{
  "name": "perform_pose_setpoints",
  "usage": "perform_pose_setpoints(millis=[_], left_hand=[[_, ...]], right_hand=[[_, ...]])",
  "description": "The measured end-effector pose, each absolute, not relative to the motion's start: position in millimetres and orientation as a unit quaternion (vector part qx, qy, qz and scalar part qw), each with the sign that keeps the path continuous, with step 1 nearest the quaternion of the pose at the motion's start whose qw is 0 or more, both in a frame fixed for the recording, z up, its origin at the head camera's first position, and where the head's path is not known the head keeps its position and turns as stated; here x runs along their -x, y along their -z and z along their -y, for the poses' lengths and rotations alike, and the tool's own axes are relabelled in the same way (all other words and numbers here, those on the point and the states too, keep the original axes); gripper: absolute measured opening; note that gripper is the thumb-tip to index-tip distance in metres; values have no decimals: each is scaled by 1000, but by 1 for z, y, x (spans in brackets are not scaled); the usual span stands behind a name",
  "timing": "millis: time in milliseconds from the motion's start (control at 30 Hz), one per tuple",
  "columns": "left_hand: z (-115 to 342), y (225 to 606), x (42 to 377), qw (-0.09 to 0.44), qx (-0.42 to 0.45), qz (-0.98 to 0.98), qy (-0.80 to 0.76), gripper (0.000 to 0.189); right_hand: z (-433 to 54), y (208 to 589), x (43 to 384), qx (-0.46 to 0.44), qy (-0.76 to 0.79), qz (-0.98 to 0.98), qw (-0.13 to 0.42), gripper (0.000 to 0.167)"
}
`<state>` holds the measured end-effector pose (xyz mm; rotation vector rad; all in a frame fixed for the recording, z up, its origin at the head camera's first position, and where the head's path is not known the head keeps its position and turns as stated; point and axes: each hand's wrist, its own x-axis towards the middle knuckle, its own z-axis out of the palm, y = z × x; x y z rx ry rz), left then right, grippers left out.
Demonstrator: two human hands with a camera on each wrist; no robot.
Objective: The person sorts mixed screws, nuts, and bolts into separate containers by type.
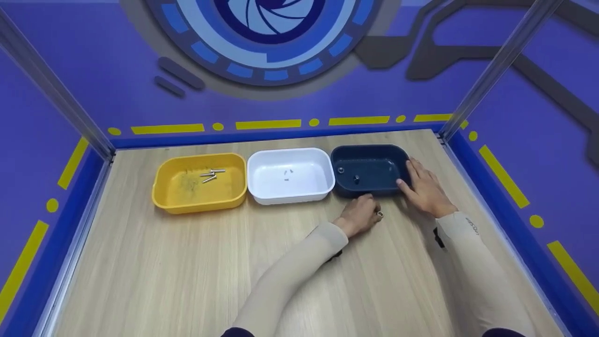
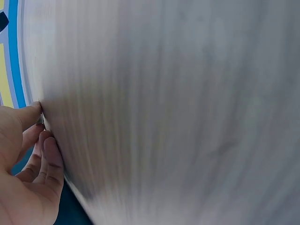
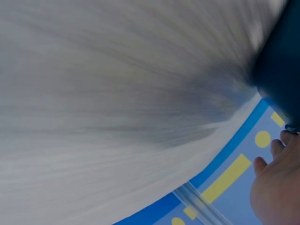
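My left hand [image 1: 359,215] is low over the table, just in front of the dark blue bin [image 1: 372,193]. Its thumb and a finger pinch a small silver nut [image 1: 380,214]; in the left wrist view the nut [image 2: 40,120] is mostly covered by the fingertips. My right hand [image 1: 427,189] grips the bin's right end, thumb at the near corner and fingers along the side. Inside that bin lie one nut [image 1: 340,170] and a small dark metal piece [image 1: 356,179]. In the right wrist view only part of the right hand [image 3: 279,183] shows, beside the bin's wall.
A white bin [image 1: 291,200] with several tiny bits stands left of the dark blue one, close against it. Farther left is a yellow bin [image 1: 201,207] holding several metal pins [image 1: 209,179]. Blue printed walls [image 1: 281,107] and metal posts [image 1: 503,61] bound the wooden table [image 1: 187,271].
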<state>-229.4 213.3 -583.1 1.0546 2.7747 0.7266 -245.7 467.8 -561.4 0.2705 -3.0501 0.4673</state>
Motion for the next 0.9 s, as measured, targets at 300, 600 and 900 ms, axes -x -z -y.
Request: perform_pose_setpoints(millis=[300, 600, 900], left_hand=[[-213, 583, 229, 40, -363, -903, -224, 16], [-213, 582, 229, 40, -382, -903, -192, 15], [-213, 574, 228, 34, -406, -894, -184, 15]], right_hand=[[-467, 560, 245, -84, -151, 985, 19, 86], [-467, 560, 246, -85, -160, 983, 12, 84], [-466, 560, 245, -83, -166, 983, 12, 85]])
